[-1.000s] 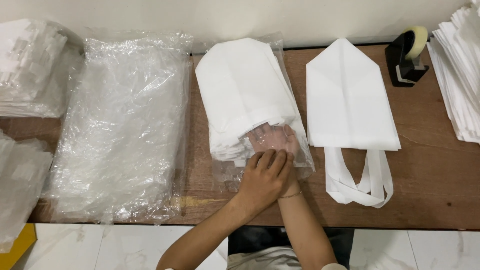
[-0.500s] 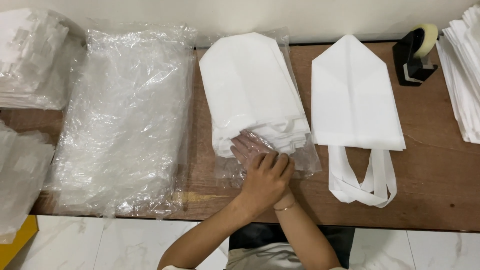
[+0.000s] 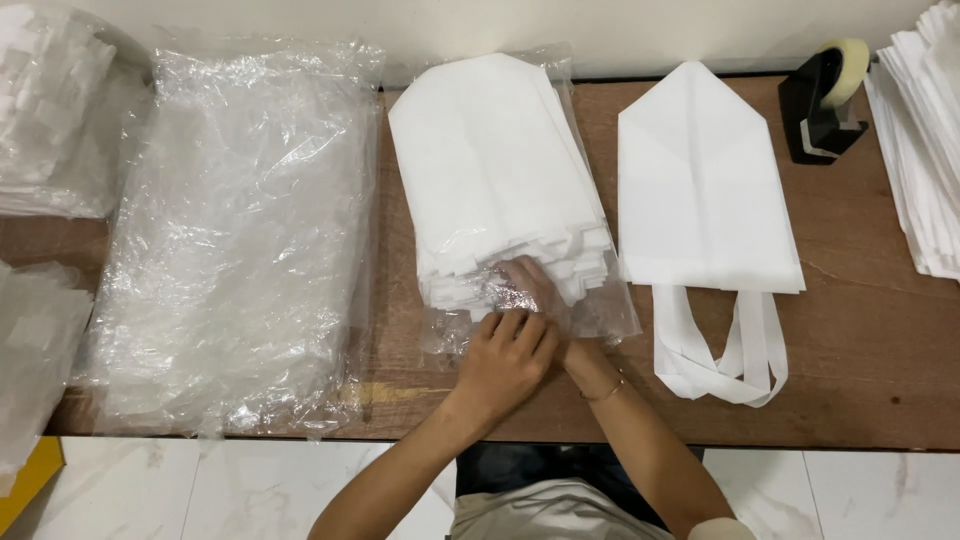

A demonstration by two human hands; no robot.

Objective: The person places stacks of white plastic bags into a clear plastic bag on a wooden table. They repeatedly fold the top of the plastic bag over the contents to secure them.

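Observation:
A stack of folded white fabric bags lies inside a clear plastic bag at the middle of the brown table. My right hand is inside the bag's open near end, under the film, with its fingers flat against the near edge of the stack. My left hand lies over my right wrist, fingers curled down on the film at the bag's mouth. To the right lies a single white fabric bag, its handles pointing toward me.
A pile of clear plastic bags covers the table's left part, with more bundles of packed white material at the far left. A black tape dispenser stands at the back right, beside a stack of white fabric.
My right hand has slid a little further under the film toward the stack. My left hand has followed and stays on top of the wrist.

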